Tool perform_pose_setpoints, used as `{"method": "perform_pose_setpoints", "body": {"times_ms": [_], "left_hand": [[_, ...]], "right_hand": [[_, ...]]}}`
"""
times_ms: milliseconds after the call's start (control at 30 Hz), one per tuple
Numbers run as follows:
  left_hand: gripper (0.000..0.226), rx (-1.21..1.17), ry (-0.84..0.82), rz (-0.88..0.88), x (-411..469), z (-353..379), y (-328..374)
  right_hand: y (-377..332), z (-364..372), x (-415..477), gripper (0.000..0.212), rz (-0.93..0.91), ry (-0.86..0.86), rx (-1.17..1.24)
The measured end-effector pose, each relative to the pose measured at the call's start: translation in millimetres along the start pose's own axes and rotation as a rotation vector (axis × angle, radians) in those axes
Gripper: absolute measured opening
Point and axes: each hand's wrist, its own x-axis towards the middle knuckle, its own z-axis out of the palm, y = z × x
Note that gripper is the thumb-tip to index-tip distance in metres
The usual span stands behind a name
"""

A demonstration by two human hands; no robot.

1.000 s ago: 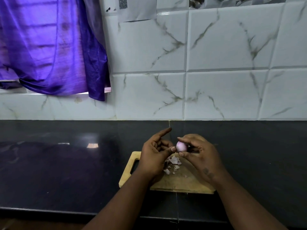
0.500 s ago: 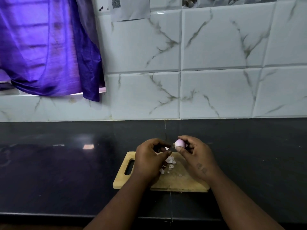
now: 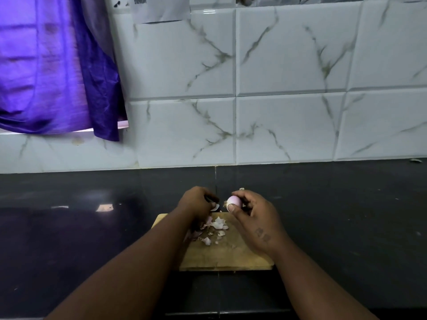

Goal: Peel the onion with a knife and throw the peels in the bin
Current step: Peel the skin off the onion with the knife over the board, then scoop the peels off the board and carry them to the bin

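Note:
A small pink onion [image 3: 233, 201] sits between the thumb and fingers of my right hand [image 3: 253, 215], held above the far edge of a wooden cutting board [image 3: 227, 255]. My left hand [image 3: 196, 202] is closed around a dark knife [image 3: 211, 199]; only a short dark part shows between the fingers, and a bit of pale peel hangs at its tip. The two hands are a small gap apart. Loose pink-white peels [image 3: 216, 226] lie scattered on the board below my hands. No bin is in view.
The board lies on a black stone counter [image 3: 69, 227] backed by a white marbled tile wall [image 3: 277, 112]. A purple curtain [image 3: 50, 65] hangs at the upper left. The counter's front edge runs below my forearms.
My left hand has drawn away from the onion to the left with its fingers curled in. The onion has stayed in my right hand. The camera view shifted slightly.

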Motion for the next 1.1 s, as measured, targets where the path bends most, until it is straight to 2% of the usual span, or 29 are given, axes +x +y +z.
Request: {"method": "perform_pose_setpoints", "body": {"times_ms": [67,167,333,400,500,600,633,700,767,833,900,967,1000,1067,1100], "left_hand": [[0.019,0.088,-0.063,0.001,10.8,1.5,4.7],[0.016,0.137,-0.074,0.012,15.1,-0.5,9.8],[0.013,-0.047,0.037,0.070,-5.7,-19.9,10.1],[0.014,-0.062,0.005,0.096,-21.2,-28.7,10.6],[0.015,0.008,-0.087,0.114,-43.3,-36.4,14.0],[0.028,0.035,-0.019,0.081,-64.2,-40.1,17.5],[0.036,-0.050,0.036,0.046,-68.9,-37.3,15.6],[0.057,-0.387,0.136,-0.066,-84.4,-33.2,18.1],[0.080,-0.775,0.129,-0.238,-97.1,-27.9,28.6],[0.089,-1.035,0.084,-0.332,-107.0,-23.2,41.1],[0.093,-1.142,0.089,-0.363,-110.4,-15.7,47.7],[0.116,-1.194,0.075,-0.384,-107.1,-4.0,44.9],[0.119,-1.201,0.068,-0.354,-103.2,3.4,40.9],[0.106,-1.172,0.059,-0.296,-96.2,19.5,34.4],[0.108,-1.172,0.064,-0.282,-94.2,23.1,33.5]], "right_hand": [[2.1,0.2,1.3,0.023,0.005,-0.010,-0.011],[3.3,-0.4,2.3,0.025,0.021,-0.019,0.003],[-1.4,-1.9,1.1,0.018,0.037,0.002,0.074],[-4.6,-3.3,2.0,0.019,0.058,0.029,0.112],[-9.2,-5.6,2.7,0.019,0.085,0.050,0.153],[-11.7,-4.4,2.2,0.014,0.129,0.023,0.175],[-10.3,-3.7,3.0,0.012,0.166,0.007,0.194],[-11.7,-3.3,7.8,0.017,0.292,-0.048,0.231],[-17.7,0.8,14.3,0.030,0.443,-0.120,0.360],[-28.7,9.9,18.7,0.035,0.523,-0.157,0.510],[-37.2,23.5,21.7,0.036,0.554,-0.158,0.550],[-43.2,36.9,20.7,0.042,0.590,-0.166,0.556],[-45.4,41.6,19.5,0.045,0.611,-0.177,0.576],[-50.0,46.0,15.7,0.045,0.631,-0.186,0.592],[-54.0,45.3,12.7,0.044,0.630,-0.191,0.587]]}}
